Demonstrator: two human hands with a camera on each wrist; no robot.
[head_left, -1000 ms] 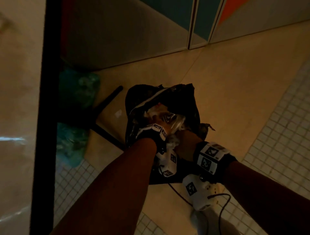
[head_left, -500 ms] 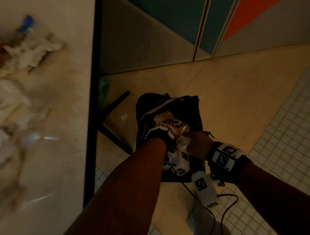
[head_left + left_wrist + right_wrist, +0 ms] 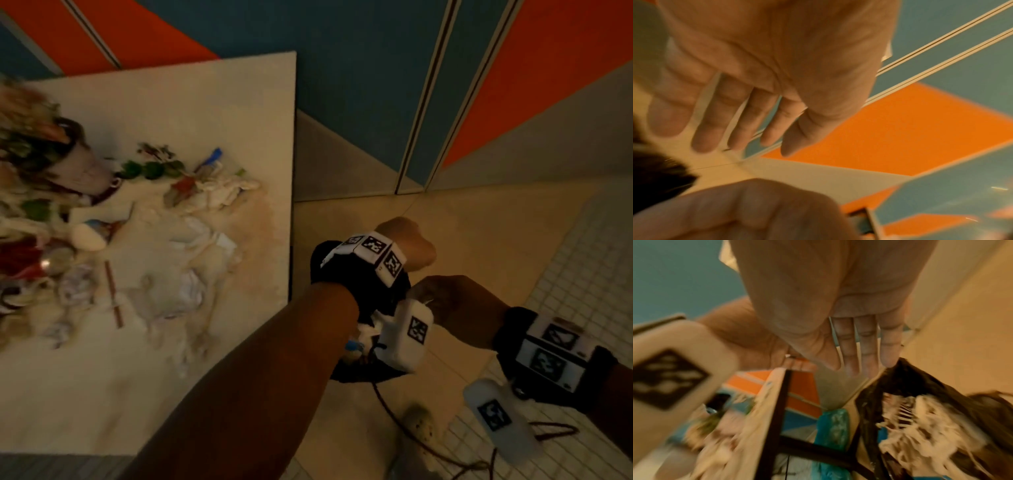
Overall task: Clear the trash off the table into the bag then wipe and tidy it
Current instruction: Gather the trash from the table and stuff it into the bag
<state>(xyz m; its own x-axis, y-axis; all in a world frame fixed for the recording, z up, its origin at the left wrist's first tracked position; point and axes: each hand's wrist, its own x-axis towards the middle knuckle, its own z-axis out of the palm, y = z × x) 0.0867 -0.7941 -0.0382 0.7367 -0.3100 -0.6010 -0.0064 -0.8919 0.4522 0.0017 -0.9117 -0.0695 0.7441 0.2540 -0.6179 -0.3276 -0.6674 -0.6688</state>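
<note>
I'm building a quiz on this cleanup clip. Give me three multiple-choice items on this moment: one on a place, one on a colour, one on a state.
1. Where is the black trash bag?
A. On the table
B. On the floor beside the table
C. Hung on the wall

2. What colour is the crumpled bag under the table?
A. Teal
B. Red
C. Yellow

3. What state is the left hand in?
A. Gripping a cup
B. Pinching a napkin
C. Open, holding nothing

Answers:
1 B: the right wrist view shows it on the floor, right of the table leg.
2 A: it reads blue-green in the right wrist view.
3 C: the left wrist view shows straight, spread fingers with nothing between them.
</note>
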